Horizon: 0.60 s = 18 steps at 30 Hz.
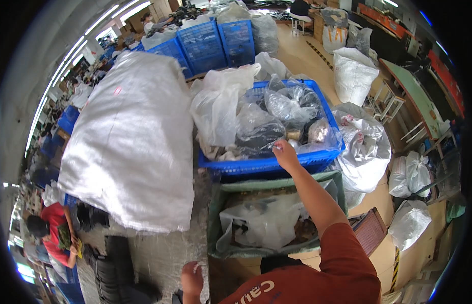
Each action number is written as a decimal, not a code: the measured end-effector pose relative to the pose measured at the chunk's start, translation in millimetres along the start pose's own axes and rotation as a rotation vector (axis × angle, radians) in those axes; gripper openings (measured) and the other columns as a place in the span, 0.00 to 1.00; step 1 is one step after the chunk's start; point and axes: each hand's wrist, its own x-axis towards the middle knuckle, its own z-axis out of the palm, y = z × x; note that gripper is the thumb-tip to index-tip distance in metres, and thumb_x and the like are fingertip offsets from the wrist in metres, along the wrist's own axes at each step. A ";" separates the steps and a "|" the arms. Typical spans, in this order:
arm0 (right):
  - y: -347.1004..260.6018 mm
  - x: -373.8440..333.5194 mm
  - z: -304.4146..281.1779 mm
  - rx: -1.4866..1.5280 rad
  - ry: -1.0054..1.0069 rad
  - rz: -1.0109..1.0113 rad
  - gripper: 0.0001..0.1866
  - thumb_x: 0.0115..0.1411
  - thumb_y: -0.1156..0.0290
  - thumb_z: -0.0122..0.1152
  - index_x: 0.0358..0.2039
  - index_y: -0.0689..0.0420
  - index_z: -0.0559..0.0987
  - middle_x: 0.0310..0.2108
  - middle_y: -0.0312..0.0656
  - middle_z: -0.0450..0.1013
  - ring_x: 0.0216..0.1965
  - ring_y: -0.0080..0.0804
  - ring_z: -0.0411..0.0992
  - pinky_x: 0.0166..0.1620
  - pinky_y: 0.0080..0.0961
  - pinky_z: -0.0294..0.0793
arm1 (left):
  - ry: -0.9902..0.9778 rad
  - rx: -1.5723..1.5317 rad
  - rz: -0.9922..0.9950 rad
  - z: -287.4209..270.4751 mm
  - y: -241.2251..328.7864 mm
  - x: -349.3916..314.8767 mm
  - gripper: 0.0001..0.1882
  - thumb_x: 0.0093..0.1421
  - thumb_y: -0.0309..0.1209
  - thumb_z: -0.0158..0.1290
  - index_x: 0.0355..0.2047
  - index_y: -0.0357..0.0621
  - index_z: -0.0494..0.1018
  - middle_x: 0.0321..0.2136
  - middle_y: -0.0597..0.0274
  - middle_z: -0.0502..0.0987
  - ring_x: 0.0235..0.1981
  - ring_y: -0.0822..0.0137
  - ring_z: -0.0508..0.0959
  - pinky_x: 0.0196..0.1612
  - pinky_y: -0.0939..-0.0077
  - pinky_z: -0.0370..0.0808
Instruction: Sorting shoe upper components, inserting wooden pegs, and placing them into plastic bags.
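My right hand [285, 153] reaches over the near side of a blue plastic crate [292, 163]. Its fingers are pinched together at a clear plastic bag [261, 133] with dark items inside. More clear bags and a whitish plastic bag [221, 104] fill the crate. My left hand [192, 279] is low, by the right edge of the grey worktable [193, 248], with its fingers curled in. A small pale bit shows at those fingers, too small to name. Between my body and the crate stands a green bin [215, 223] with a crumpled translucent plastic sheet [264, 223] in it.
A large white woven sack [132, 137] lies on the worktable beside black padded pieces [117, 268]. Blue crates [200, 48] stand behind it. White sacks [355, 76] and a silvery plastic bag [365, 147] are on the floor at right. Another person in red [56, 228] works at left.
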 end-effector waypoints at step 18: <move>10.6 193.7 -21.8 -0.217 -0.604 0.227 0.35 0.42 0.50 0.64 0.52 0.45 0.67 0.56 0.44 0.60 0.56 0.43 0.58 0.53 0.44 0.58 | -0.063 0.474 0.285 97.7 62.2 238.1 0.30 0.42 0.36 0.58 0.48 0.58 0.63 0.55 0.50 0.55 0.55 0.46 0.57 0.53 0.50 0.54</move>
